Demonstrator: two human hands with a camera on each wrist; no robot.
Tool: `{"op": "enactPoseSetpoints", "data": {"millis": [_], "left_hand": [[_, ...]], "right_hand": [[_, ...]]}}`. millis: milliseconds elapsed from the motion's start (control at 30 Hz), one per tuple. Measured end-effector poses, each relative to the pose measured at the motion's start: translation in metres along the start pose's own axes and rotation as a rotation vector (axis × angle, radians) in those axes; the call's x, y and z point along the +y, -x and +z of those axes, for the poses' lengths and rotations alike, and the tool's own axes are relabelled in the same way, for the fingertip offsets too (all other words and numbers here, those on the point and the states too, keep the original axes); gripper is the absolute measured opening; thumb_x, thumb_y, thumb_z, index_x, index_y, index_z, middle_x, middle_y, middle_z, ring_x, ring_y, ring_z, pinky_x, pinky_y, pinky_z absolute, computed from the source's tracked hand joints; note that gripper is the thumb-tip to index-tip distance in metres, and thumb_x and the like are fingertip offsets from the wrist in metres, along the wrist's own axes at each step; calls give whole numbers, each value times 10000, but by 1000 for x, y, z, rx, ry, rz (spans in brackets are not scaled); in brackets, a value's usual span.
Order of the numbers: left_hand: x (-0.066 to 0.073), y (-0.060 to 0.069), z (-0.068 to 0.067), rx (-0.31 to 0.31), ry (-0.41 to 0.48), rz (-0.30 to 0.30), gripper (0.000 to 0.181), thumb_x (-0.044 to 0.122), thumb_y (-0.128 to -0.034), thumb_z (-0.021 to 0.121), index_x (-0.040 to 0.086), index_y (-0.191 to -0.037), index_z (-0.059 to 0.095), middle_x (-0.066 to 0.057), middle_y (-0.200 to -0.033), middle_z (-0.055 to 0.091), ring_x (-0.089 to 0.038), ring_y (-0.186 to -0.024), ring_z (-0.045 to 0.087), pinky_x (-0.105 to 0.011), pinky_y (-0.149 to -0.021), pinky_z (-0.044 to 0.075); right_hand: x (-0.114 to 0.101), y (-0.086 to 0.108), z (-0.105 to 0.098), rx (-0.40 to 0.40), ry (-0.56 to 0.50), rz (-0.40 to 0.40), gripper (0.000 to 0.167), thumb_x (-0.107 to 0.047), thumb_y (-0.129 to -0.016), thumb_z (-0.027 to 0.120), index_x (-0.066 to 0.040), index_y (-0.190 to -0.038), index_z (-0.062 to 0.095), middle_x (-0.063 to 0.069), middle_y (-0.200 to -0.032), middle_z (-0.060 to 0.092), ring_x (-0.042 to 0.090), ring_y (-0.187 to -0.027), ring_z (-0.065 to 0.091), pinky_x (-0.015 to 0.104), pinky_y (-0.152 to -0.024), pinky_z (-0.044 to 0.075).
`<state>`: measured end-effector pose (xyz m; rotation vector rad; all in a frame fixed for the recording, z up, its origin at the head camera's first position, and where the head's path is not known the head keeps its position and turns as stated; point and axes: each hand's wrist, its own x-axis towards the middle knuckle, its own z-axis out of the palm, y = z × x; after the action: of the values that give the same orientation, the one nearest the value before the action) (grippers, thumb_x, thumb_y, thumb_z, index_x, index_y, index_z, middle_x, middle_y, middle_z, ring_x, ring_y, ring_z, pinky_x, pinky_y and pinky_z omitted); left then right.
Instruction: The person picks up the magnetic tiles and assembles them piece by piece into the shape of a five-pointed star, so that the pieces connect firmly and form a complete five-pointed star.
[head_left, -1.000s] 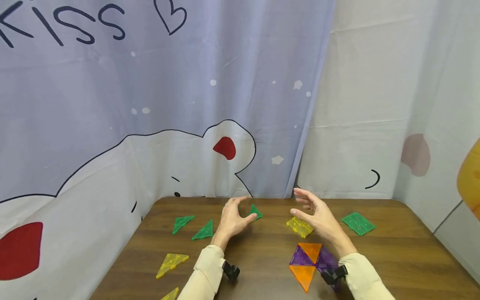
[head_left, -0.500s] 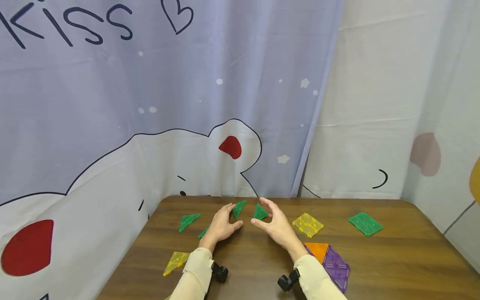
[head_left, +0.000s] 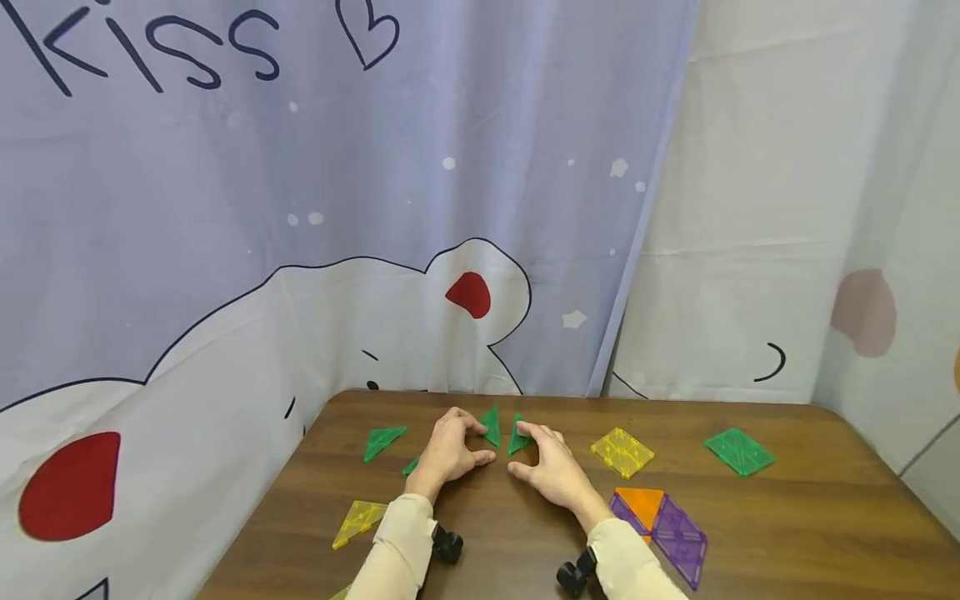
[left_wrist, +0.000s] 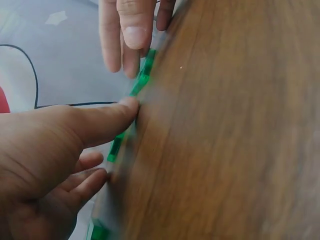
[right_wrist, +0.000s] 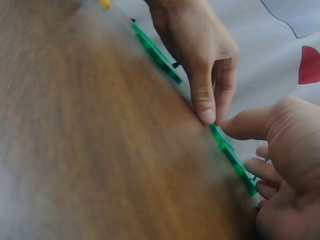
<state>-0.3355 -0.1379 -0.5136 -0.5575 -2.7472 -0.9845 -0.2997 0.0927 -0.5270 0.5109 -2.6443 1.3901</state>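
Two translucent green triangular magnetic tiles lie side by side near the table's far edge, with a narrow gap between them in the head view. My left hand (head_left: 450, 450) has its fingertips at the left edge of the left green tile (head_left: 492, 427), thumb spread away. At the right green tile (head_left: 517, 435), the fingers of my right hand (head_left: 553, 471) touch its upper part and partly cover it. Both hands look relaxed, thumbs facing each other. The wrist views show the green tiles (left_wrist: 145, 75) (right_wrist: 235, 162) edge-on, so exact contact is hard to tell.
Left of the hands lie a green triangle (head_left: 384, 442), another partly hidden one (head_left: 411, 467) and a yellow triangle (head_left: 358, 522). To the right are a yellow tile square (head_left: 622, 452), a green one (head_left: 739, 452), and joined orange (head_left: 643, 503) and purple tiles (head_left: 681, 537). A curtain hangs behind the table.
My right hand has moved left from near the yellow square to the right green triangle. Both green triangles have turned and now lie closer together. The left hand stays beside the left one.
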Motion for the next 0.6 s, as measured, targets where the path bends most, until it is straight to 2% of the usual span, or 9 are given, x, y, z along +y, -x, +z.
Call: {"op": "enactPoseSetpoints", "data": {"millis": [133,200,233,333,400,433,467,500,600], "left_hand": [[1,-1,5,29,-23,43,428,326,-810,1035,70,-1070,811,-219,-1418,705,-472,-1335,637,-591,-1150,530],[1,0,7,52,-29,70,425,350,-791,1047,95,-1013,789,-182,-1317,762,-437,-1249,677,-579,-1099,565],[-8,-3,12,78,-29,108,445,413,-784,1044,129,-998,777,-126,-1246,783,-381,-1196,689,-532,-1068,584],[-8,-3,17,111,-35,138,472,397,-771,1056,118,-1002,753,-63,-1069,768,-280,-1027,668,-489,-943,609],[-7,-5,18,106,-29,125,502,379,-775,1056,100,-1064,755,-56,-1048,757,-256,-1000,662,-464,-920,603],[-6,-6,19,97,-20,113,521,366,-780,1054,92,-1110,757,-68,-1081,761,-261,-1015,671,-459,-929,602],[4,-4,16,73,-15,75,535,302,-785,1054,59,-1157,756,-98,-1118,766,-284,-1027,683,-484,-935,606],[5,-4,16,59,-6,63,566,301,-793,1050,53,-1207,755,-107,-1161,771,-292,-1055,691,-479,-953,606],[8,-6,17,20,-1,49,662,329,-797,1047,42,-1315,751,-127,-1245,766,-324,-1115,707,-482,-982,609]], "right_hand": [[-1,2,1,34,-4,14,755,-158,-952,895,-65,-1614,545,257,-1671,432,510,-1520,349,753,-1189,392],[-1,2,2,43,1,19,769,-149,-943,901,-66,-1614,536,294,-1675,407,536,-1523,328,767,-1179,389],[-1,3,2,43,11,23,772,-147,-939,904,-62,-1611,533,303,-1664,419,540,-1523,333,762,-1180,392],[-1,3,3,40,48,9,769,-142,-928,909,-36,-1594,540,298,-1613,492,534,-1505,378,728,-1194,399],[-1,3,3,45,68,-13,755,-132,-915,916,-14,-1570,561,285,-1576,538,528,-1479,415,709,-1192,408],[-1,3,3,48,74,-23,747,-129,-907,920,-7,-1557,573,275,-1560,556,522,-1467,431,698,-1193,411],[-1,2,3,52,77,-32,741,-124,-900,923,-1,-1546,583,266,-1546,573,522,-1462,441,690,-1197,408],[-1,2,3,54,80,-40,731,-116,-897,924,6,-1536,590,261,-1535,585,522,-1456,450,686,-1197,409],[-1,1,2,54,86,-47,706,-122,-904,924,15,-1519,605,244,-1518,605,513,-1440,473,669,-1194,423]]}}
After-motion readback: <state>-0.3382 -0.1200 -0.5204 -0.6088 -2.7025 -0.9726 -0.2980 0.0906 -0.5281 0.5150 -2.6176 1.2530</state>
